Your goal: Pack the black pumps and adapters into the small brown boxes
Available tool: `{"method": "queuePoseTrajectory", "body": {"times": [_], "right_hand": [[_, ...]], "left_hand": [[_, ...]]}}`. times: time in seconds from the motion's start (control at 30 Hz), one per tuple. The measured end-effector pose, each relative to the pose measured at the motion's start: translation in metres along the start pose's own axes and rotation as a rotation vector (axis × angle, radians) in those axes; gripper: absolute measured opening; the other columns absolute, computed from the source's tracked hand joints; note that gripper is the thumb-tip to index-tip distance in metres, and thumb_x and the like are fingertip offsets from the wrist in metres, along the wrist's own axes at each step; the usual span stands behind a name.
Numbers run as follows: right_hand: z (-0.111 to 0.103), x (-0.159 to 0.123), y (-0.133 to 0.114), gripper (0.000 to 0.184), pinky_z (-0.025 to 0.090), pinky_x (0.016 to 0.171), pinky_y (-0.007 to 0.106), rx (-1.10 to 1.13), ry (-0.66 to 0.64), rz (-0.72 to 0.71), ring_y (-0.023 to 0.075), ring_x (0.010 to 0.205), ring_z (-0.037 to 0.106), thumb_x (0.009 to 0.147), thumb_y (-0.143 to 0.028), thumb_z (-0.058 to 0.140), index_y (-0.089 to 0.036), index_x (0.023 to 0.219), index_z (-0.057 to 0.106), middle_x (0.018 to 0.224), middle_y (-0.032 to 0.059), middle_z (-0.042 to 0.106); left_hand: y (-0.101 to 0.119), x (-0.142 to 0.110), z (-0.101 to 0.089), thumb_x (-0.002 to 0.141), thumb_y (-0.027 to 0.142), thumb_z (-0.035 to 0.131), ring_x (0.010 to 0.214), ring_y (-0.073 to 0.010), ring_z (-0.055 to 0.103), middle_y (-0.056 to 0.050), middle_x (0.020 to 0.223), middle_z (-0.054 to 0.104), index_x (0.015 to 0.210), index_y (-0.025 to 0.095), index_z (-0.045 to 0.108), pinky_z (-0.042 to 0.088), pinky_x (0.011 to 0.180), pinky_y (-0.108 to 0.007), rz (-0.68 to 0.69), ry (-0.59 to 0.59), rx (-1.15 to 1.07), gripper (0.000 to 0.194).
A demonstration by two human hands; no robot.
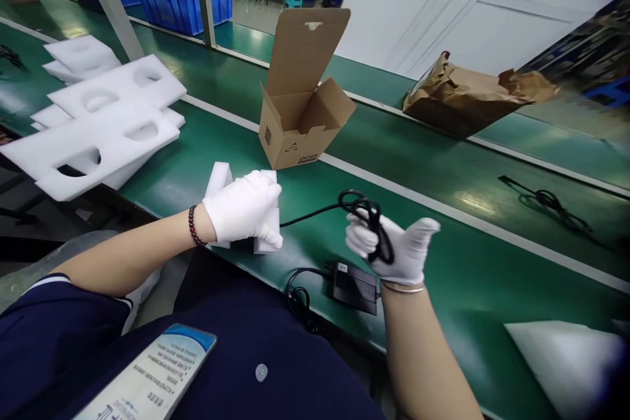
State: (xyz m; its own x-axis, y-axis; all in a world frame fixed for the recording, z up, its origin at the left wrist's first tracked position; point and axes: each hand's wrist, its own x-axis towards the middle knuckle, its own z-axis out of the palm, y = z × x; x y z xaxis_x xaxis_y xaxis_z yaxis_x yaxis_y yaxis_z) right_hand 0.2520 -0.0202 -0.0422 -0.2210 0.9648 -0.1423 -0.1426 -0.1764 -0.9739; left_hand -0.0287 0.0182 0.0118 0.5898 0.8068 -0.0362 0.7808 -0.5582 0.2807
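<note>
At the left, flat white foam sheets with rounded cutouts [118, 138] lie in an uneven stack, their front corner jutting past the edge of the green worktop [207, 138]. A white-and-blue badge [157, 367] hangs upside down to this view, its small print unreadable. The left hand [243, 207], white-gloved, has its grip closed over an upright white foam piece [268, 246] near the front edge. Behind stands an open brown cardboard box [283, 144], lid raised, showing a recycling mark, a dark square label and lettering resembling "DC65". Nearer the edge lies a ribbed black plastic adapter [352, 292] with a tiny white label. The right hand [396, 249], also gloved, curls its fingers round a looped black cable [384, 243], thumb out; the cable stretches to the foam piece. Bare green surface separates this hand from the crumpled brown paper bundle [457, 102] and a coiled black cord [546, 199] farther right.
</note>
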Motion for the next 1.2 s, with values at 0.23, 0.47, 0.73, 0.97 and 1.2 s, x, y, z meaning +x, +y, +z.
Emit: {"method": "queuePoseTrajectory", "body": {"times": [0.23, 0.47, 0.73, 0.97, 1.2], "right_hand": [[0.072, 0.076, -0.056, 0.011, 0.031, 0.039, 0.013, 0.519, -0.042, 0.258, 0.0044, 0.045, 0.035, 0.079, -0.022, 0.063, -0.013, 0.083, 0.059, 0.058, -0.0070, 0.039], [0.128, 0.097, -0.053, 0.017, 0.029, 0.033, 0.021, 0.083, -0.275, 0.186, 0.0102, 0.039, 0.044, 0.081, -0.031, 0.051, -0.020, 0.072, 0.044, 0.057, -0.0017, 0.054], [0.164, 0.068, -0.044, 0.054, 0.052, 0.071, 0.040, -1.174, -0.228, -0.076, 0.0325, 0.090, 0.066, 0.088, -0.059, 0.054, -0.011, 0.111, 0.056, 0.103, 0.0189, 0.067], [0.158, 0.034, -0.053, 0.064, 0.046, 0.066, 0.034, -1.357, -0.297, -0.124, 0.0289, 0.083, 0.067, 0.084, -0.071, 0.058, -0.016, 0.115, 0.059, 0.096, 0.0117, 0.069], [0.099, 0.000, -0.052, 0.048, 0.039, 0.063, 0.029, -1.245, -0.339, -0.104, 0.0204, 0.072, 0.061, 0.092, -0.066, 0.050, -0.019, 0.091, 0.061, 0.081, 0.0049, 0.066]], "left_hand": [[-0.021, 0.021, -0.036, 0.087, 0.050, 0.045, 0.095, -0.0253, 0.063, -0.009, 0.105, 0.067, 0.119, 0.019, 0.052, 0.048, 0.081, -0.035, -0.156, -0.206, -0.219, 0.045], [-0.083, 0.059, -0.043, 0.078, 0.089, 0.007, 0.093, -0.0262, 0.063, -0.013, 0.097, 0.072, 0.102, 0.016, 0.059, 0.051, 0.083, -0.039, -0.263, -0.748, -1.157, 0.093], [-0.065, 0.092, -0.057, 0.072, 0.070, 0.060, 0.083, -0.0252, 0.065, -0.008, 0.085, 0.074, 0.095, 0.017, 0.071, 0.052, 0.075, -0.033, -0.110, -0.914, -0.692, 0.058], [-0.001, 0.062, -0.053, 0.079, 0.020, 0.061, 0.078, -0.0285, 0.068, -0.015, 0.095, 0.071, 0.111, 0.014, 0.063, 0.048, 0.065, -0.033, -0.042, -0.465, 0.220, 0.032], [-0.014, 0.047, -0.029, 0.086, 0.010, 0.050, 0.079, -0.0264, 0.068, -0.011, 0.093, 0.069, 0.111, 0.016, 0.053, 0.044, 0.059, -0.030, -0.152, -0.266, 0.045, 0.026]]}}
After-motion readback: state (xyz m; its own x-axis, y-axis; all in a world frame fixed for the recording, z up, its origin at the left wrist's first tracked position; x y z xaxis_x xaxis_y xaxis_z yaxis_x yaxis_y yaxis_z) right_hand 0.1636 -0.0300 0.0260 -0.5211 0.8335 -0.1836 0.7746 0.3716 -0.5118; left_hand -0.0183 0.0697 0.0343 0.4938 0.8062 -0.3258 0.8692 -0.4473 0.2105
